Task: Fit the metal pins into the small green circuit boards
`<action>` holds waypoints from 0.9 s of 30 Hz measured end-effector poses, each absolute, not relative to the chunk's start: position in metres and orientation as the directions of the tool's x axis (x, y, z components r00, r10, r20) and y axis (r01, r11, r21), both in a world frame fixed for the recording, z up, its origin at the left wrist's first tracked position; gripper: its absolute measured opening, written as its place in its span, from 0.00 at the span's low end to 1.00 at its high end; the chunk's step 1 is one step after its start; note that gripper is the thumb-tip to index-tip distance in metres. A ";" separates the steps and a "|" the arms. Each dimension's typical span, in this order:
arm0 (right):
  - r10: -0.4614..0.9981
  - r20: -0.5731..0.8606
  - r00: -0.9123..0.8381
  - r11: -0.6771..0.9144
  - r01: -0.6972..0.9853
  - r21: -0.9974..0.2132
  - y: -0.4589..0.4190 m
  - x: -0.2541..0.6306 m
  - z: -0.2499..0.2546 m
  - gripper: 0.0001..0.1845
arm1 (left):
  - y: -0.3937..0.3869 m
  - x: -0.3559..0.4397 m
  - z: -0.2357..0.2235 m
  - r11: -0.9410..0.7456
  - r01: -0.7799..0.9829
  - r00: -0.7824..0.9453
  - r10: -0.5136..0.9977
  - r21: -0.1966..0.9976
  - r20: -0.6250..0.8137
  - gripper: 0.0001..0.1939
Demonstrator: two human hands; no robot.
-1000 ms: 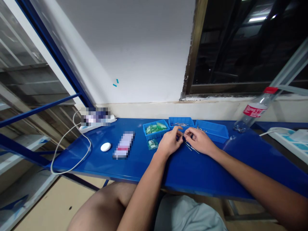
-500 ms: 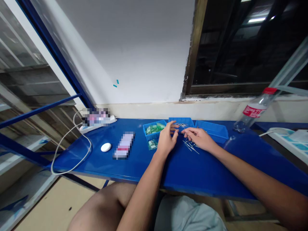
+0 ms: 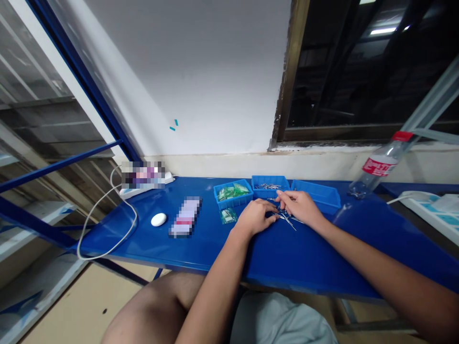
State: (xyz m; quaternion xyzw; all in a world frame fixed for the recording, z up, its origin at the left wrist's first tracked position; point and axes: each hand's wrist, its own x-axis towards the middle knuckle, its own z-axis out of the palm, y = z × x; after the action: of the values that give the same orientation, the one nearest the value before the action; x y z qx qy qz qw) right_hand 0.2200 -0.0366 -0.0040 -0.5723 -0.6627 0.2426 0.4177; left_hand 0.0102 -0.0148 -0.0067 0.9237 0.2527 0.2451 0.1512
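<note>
Right of centre in the frame, slim metal pieces (image 3: 289, 221) lie loose and crossed on a blue table (image 3: 308, 260), beneath and beside two bare hands. The left hand (image 3: 255, 216) rests low with fingers curled and thumb reaching toward the pile; the right hand (image 3: 300, 206) bends its fingers close together in a narrow pinch. Whether either holds a piece cannot be told. Such thin, tangled stock seems best taken singly by fingertip, lifted rather than dragged, with the left palm kept light so nothing rolls toward the blue tray (image 3: 270, 193) just behind, at the frame's middle.
</note>
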 end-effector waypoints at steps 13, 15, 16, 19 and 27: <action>0.944 0.328 -0.026 0.267 0.644 -0.717 -0.043 0.217 -0.001 0.27 | -0.016 0.007 -0.004 -0.750 0.507 0.672 0.652 0.424 0.351 0.11; 0.934 0.354 -0.047 0.291 0.675 -0.678 -0.043 0.218 0.000 0.24 | -0.016 0.007 -0.003 -0.737 0.520 0.659 0.667 0.431 0.346 0.10; 0.923 0.378 -0.071 0.320 0.688 -0.652 -0.043 0.218 -0.001 0.21 | -0.016 0.007 -0.002 -0.732 0.524 0.653 0.674 0.436 0.347 0.10; 0.869 0.464 -0.170 0.434 0.710 -0.554 -0.041 0.218 -0.003 0.13 | -0.017 0.007 0.001 -0.703 0.524 0.608 0.704 0.482 0.366 0.08; 0.858 0.465 -0.218 0.475 0.683 -0.555 -0.042 0.216 -0.003 0.10 | -0.016 0.009 0.000 -0.578 0.370 0.458 0.795 0.727 0.398 0.08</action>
State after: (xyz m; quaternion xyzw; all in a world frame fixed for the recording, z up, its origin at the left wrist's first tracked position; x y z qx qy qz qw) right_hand 0.2157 -0.0420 -0.0033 -0.4992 -0.7717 0.1162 0.3767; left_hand 0.0086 -0.0163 -0.0003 0.8055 0.3614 0.3744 0.2836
